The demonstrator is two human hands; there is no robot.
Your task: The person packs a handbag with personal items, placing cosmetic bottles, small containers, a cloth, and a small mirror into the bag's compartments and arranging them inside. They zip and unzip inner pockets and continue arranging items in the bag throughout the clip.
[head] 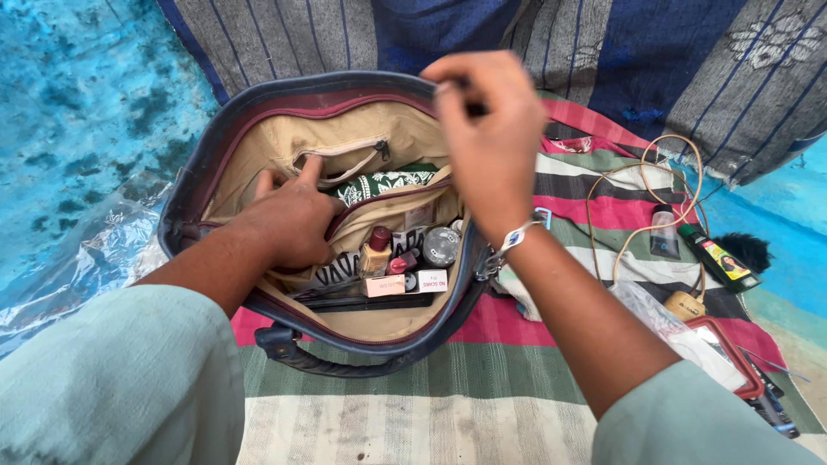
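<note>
Handbag (258, 129), dark-rimmed with a tan lining, lies open on the striped cloth (413, 405), its mouth facing up and its long axis running left to right. The left hand (289, 220) is inside, fingers loosely curled against the inner zip pocket (340, 164). The right hand (487, 142) hovers over the far rim, fingertips pinched on a small dark thing. Small bottles (376, 250) lie just right of the left hand.

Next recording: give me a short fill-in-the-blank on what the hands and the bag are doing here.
1. The left hand reaches ____ the open dark leather handbag.
2. The right hand grips the bag's ____ rim.
3. The bag rests on a ____ woven mat.
4. The green tube lies ____ the bag.

Missing: inside; far; striped; outside
</note>
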